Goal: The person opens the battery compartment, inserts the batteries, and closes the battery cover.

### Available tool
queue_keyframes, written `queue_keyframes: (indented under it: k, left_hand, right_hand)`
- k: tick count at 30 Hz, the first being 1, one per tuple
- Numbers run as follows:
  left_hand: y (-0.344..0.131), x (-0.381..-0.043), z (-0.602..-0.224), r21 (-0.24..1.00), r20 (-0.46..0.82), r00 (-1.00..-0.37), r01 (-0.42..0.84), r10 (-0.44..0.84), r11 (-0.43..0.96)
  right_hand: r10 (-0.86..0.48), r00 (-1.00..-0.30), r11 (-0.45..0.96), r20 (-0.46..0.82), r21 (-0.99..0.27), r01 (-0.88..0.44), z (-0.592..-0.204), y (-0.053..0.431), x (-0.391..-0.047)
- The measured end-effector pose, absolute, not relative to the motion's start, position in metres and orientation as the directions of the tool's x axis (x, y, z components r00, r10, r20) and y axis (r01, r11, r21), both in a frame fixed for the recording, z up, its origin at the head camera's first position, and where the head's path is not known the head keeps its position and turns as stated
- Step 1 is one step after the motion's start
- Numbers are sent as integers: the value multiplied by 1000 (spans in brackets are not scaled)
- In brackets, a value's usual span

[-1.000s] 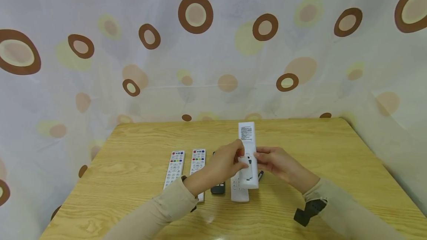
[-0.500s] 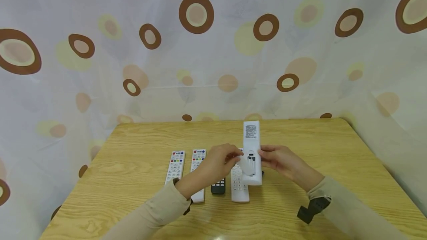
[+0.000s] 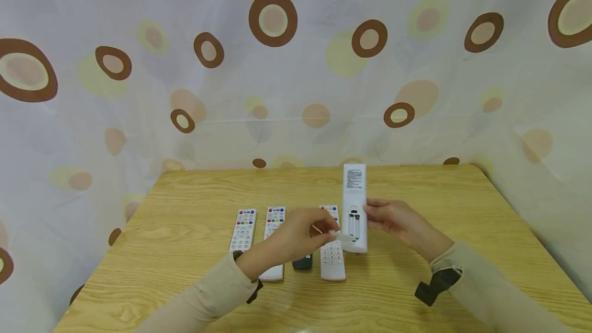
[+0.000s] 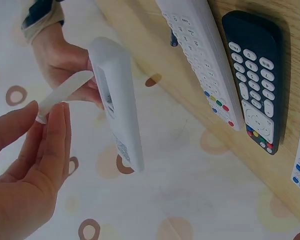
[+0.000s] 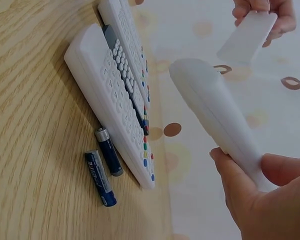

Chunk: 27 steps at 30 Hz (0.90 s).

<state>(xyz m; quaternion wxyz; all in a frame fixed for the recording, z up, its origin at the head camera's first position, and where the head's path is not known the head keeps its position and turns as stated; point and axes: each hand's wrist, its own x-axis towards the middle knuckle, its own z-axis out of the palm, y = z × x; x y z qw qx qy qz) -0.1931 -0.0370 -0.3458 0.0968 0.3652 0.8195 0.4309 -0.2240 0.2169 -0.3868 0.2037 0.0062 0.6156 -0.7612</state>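
Observation:
My right hand (image 3: 398,222) grips a white remote control (image 3: 355,184) by its side, its back turned toward me and its battery compartment (image 3: 354,226) uncovered. Dark shapes show inside that compartment. Between thumb and fingers, my left hand (image 3: 302,235) pinches the thin white battery cover (image 4: 65,92), apart from the remote in the left wrist view. From the right wrist view, the cover (image 5: 248,37) appears beyond the held remote (image 5: 215,107). Two blue batteries (image 5: 101,177) lie on the table beside a white remote.
On the wooden table (image 3: 185,230) lie two white remotes at the left, one of them a remote (image 3: 243,227) with coloured buttons. A black remote (image 4: 255,75) lies beside another white remote (image 3: 332,266). A patterned curtain (image 3: 296,91) hangs behind and at both sides.
The battery cover has come off the remote's back in my left hand, exposing the compartment. My right hand has moved slightly right and away with the remote.

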Motion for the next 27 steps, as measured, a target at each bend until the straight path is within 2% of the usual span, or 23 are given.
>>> queue_keyframes:
  k: [5,11,17,21,27]
  left_hand:
    - [-34,-185,-352,725,177,-593,618,785,303]
    - [-21,-178,-367,585,105,-426,757,898,291]
    - [-3,-169,-379,312,-26,-289,907,957,283]
    - [8,-163,-387,186,-119,-231,950,966,250]
    - [15,-160,-397,120,-175,-174,973,969,197]
  right_hand:
    - [-312,-914,-189,-260,-926,328,-390,225,-230]
    - [-313,-914,-224,-260,-915,337,-392,234,-236]
    - [-292,-914,-218,-281,-911,350,-392,239,-242]
    - [-284,-915,-223,-287,-908,354,-393,240,-244]
    - [-286,-914,-221,-287,-909,354,-392,239,-245]
